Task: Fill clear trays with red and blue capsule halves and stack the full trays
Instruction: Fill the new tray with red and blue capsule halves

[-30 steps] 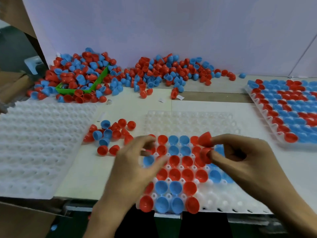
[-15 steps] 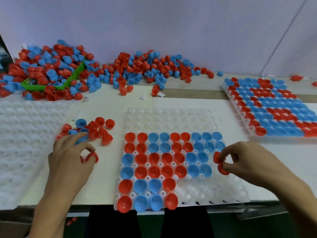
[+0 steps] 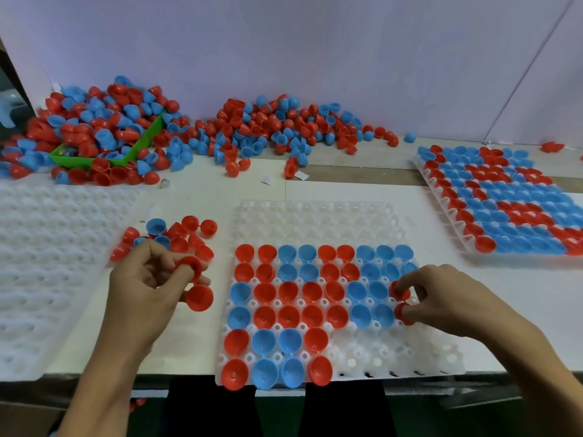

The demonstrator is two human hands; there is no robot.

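A clear tray (image 3: 318, 217) lies in front of me, its middle and near-left cells filled with red and blue capsule halves; its far rows and near-right cells are bare. My left hand (image 3: 148, 288) hovers left of the tray and holds a joined pair of red capsule halves (image 3: 197, 283) in its fingertips. My right hand (image 3: 441, 298) is at the tray's right side, pinching another red pair (image 3: 400, 302) down into cells of the third and fourth rows. A small cluster of loose halves (image 3: 179, 236) lies just beyond my left hand.
Big heaps of red and blue halves (image 3: 268, 127) run along the back wall, partly over a green bin (image 3: 138, 146). A full tray (image 3: 504, 200) sits at the right. Bare white trays (image 3: 47, 247) lie at the left. The table edge is close to me.
My left hand has lifted a red pair from the loose cluster and brought it toward the tray. My right hand has moved its red pair leftward, down onto the tray's right cells.
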